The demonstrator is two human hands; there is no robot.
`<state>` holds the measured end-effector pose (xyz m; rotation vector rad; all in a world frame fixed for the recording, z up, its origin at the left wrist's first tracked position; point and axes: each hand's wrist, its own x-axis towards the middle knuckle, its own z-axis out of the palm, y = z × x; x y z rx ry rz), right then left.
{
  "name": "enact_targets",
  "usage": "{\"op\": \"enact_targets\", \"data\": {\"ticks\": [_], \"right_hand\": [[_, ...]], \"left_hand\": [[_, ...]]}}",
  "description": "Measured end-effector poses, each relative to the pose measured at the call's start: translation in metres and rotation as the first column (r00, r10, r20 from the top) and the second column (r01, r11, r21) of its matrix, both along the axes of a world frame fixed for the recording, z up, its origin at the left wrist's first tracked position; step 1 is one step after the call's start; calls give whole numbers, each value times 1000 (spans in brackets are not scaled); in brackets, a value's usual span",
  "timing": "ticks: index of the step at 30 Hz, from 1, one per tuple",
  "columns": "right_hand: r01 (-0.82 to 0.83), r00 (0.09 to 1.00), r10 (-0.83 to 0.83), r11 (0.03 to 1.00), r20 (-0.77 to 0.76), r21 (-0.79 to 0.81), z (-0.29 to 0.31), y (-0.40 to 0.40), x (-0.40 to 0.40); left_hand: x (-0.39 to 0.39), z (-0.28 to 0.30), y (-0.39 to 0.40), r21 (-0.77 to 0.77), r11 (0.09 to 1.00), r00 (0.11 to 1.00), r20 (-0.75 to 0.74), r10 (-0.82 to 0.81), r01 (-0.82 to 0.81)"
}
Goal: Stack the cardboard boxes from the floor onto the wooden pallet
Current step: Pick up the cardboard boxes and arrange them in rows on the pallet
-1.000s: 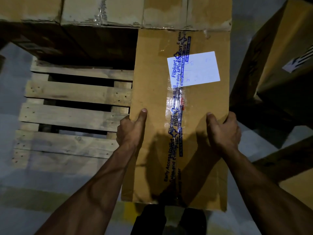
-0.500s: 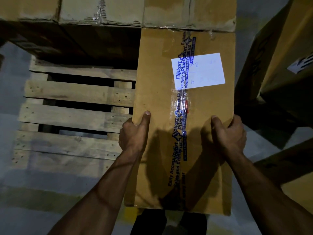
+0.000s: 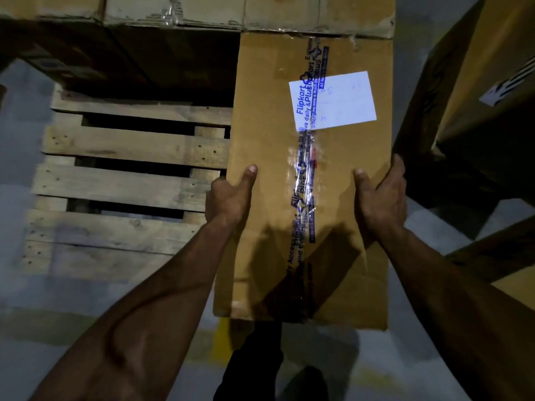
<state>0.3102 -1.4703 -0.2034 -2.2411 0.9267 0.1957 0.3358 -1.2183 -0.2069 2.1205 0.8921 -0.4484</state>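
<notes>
Both bare forearms reach forward and converge on the cardboard box [image 3: 272,198], the left hand [image 3: 228,198] gripping its left edge with thumb laid on top, the right hand [image 3: 382,195] clasping its right edge, thumb likewise on top.

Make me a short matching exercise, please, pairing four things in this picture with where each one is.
Things:
1. white label
2. wooden pallet
3. left hand
4. right hand

Places:
A. gripping the box's right edge
B. stuck on top of the held box
C. gripping the box's left edge
D. on the floor, left of the held box

Pairs: 1-B, 2-D, 3-C, 4-A
</notes>
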Motion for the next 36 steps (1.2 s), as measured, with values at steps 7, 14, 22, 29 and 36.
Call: {"op": "enact_targets", "data": {"ticks": [7,14,22,29,36], "right_hand": [[-248,968,244,965,-58,-85,6,9,-70],[-370,921,348,921,-174,-119,8,14,-164],[-637,757,574,755,-313,-157,14,10,-211],[-753,646,631,620,-430,-221,27,9,-206],[-842,521,634,492,-571,-221,42,16,-194]], "left_hand": [[-59,15,9,63,964,960,97,-263,258],[-143,17,23,245,868,892,21,-451,433],[-196,24,50,457,461,562,-107,-820,760],[-186,32,64,486,153,334,-311,-890,860],[-179,39,58,498,2,249,-430,-868,867]]}}
